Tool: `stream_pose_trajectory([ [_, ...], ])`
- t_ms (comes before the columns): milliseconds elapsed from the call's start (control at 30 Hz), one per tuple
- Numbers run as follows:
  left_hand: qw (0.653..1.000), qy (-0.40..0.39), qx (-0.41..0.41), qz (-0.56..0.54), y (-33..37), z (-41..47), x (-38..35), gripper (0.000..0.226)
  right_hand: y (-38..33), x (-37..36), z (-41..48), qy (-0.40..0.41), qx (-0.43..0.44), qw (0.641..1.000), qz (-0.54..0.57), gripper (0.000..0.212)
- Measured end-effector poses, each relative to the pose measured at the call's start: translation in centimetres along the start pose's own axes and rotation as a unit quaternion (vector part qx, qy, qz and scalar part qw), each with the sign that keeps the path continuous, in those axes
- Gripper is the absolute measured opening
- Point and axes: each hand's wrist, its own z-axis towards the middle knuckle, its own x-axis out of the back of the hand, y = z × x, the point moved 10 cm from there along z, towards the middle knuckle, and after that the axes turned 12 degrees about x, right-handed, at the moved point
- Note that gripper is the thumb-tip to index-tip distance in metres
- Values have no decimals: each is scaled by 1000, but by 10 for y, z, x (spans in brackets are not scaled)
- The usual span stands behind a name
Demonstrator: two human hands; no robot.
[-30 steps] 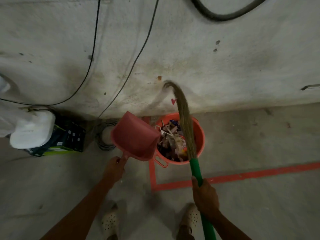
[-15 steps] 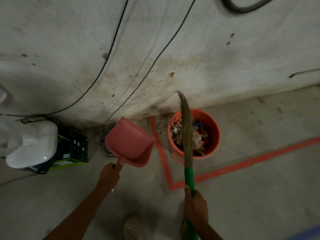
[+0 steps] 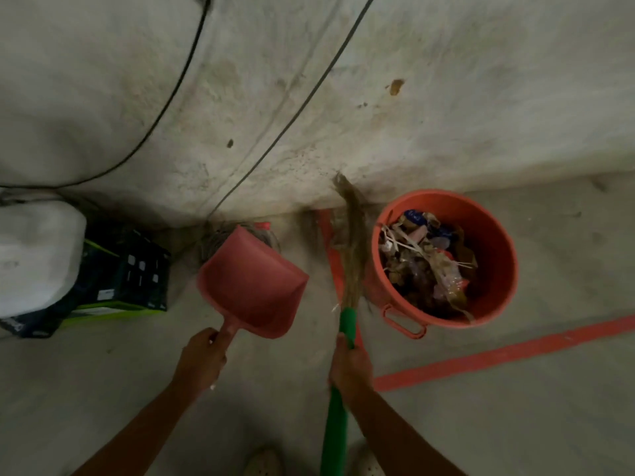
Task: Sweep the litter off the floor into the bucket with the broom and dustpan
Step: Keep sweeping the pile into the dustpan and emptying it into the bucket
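Note:
An orange bucket (image 3: 494, 297) stands on the floor by the wall, right of centre, holding a heap of litter (image 3: 426, 255). My left hand (image 3: 202, 359) grips the handle of a pink dustpan (image 3: 251, 286), which hangs empty above the floor, left of the bucket. My right hand (image 3: 350, 365) grips the green handle of the broom (image 3: 347, 324). Its straw bristles (image 3: 352, 242) point toward the wall, just left of the bucket's rim.
A concrete wall (image 3: 446, 97) with two black cables (image 3: 295, 115) fills the top. At left, a white container (image 3: 34, 255) sits beside a dark box with a green edge (image 3: 127, 280). Red tape lines (image 3: 508, 352) mark the floor. My shoes (image 3: 264, 462) show at the bottom.
The dustpan has drawn back from over the bucket to the left. The broom bristles have come off the bucket to its left side. The view shifted, putting the bucket further right.

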Motion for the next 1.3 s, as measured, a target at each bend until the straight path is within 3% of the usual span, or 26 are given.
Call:
stream_pose_trajectory([
  [100, 1000, -10, -1, 18, -14, 42, -26, 54, 2, -16, 68, 6, -42, 997, 63, 44],
  [167, 1000, -10, 4, 25, -27, 66, -38, 54, 6, -23, 99, -21, -58, 997, 46, 40],
  [267, 999, -7, 11, 41, -46, 88, -42, 57, 30, -26, 119, -80, -17, 980, -180, 46],
  [333, 999, -16, 25, 44, -60, 89, -40, 59, 44, -18, 104, -106, 51, 924, -363, 45],
  [400, 998, -31, 41, 33, -72, 80, -39, 58, 64, -2, 73, -120, 92, 888, -433, 38],
  [533, 997, -30, 60, 37, -93, 58, -25, 61, 103, 43, 6, -100, 45, 917, -384, 45],
  [667, 996, -46, 74, 25, -105, 49, -16, 56, 75, 56, -4, -77, 84, 916, -385, 45],
  [900, 994, -54, 86, -43, -106, 57, -18, 55, -52, -10, 77, -67, 242, 850, -462, 43],
  [1067, 994, -37, 75, -65, -104, 72, -21, 53, -86, -67, 132, -134, 218, 829, -496, 37],
  [1167, 994, -39, 76, -63, -106, 76, -22, 52, -59, -62, 128, -183, 175, 844, -474, 29],
  [1300, 997, -40, 62, -17, -107, 59, -19, 52, 11, -5, 101, -146, 93, 900, -401, 35],
])
